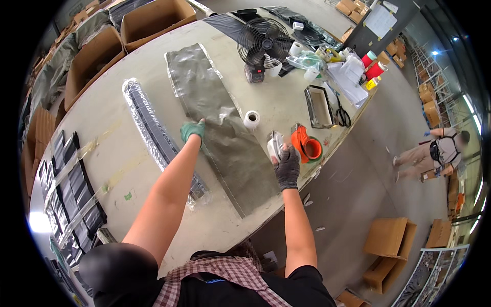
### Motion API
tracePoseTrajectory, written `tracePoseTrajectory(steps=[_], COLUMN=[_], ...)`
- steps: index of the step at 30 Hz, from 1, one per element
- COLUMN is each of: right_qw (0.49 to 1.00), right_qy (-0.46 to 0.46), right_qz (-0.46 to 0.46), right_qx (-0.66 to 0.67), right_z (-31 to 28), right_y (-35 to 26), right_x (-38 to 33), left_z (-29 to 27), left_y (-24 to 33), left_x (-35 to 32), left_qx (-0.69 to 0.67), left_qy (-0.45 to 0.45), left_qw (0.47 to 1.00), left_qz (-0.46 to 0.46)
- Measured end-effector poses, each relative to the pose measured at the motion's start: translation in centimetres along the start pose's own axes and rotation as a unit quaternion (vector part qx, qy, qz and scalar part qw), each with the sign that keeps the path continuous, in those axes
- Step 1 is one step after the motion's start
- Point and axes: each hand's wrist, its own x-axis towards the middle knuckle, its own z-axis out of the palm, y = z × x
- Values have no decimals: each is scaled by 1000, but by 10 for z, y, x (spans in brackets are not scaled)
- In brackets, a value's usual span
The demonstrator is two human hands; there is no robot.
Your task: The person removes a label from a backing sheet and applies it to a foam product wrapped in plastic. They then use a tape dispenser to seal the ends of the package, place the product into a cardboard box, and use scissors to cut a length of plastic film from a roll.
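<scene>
Right hand (287, 170) grips whitish item (275, 145) near right edge of worktop (148, 66). Left hand (192, 132) at olive sheet (230, 153); cannot tell whether gripping.

Head cam, fisheye, worn up top, faces steeply down & fwd over table (102, 102); apron (230, 268) v. near, L hand (192, 131) & R hand (288, 169) mid-dist., cardboard box (162, 34) far L.

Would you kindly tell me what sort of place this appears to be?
Probably a workshop or warehouse: a long, flexible grey-green sheet lies on a broad, pale worktable, with large open brown cardboard boxes nearby.
</scene>
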Motion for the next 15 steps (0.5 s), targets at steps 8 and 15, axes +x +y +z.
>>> tracePoseTrajectory(steps=[8,15], right_qw=[993,882], right_qy=[36,-185], right_qz=[110,-29], right_qx=[3,433], right_z=[-4,-21], right_y=[-53,-222], right_x=[23,18], left_z=[-92,-313], left_y=[10,-106], left_x=[110,95], left_qx=[-227,-275], left_qy=[127,-51], left_qw=[938,939], left_qz=[231,202])
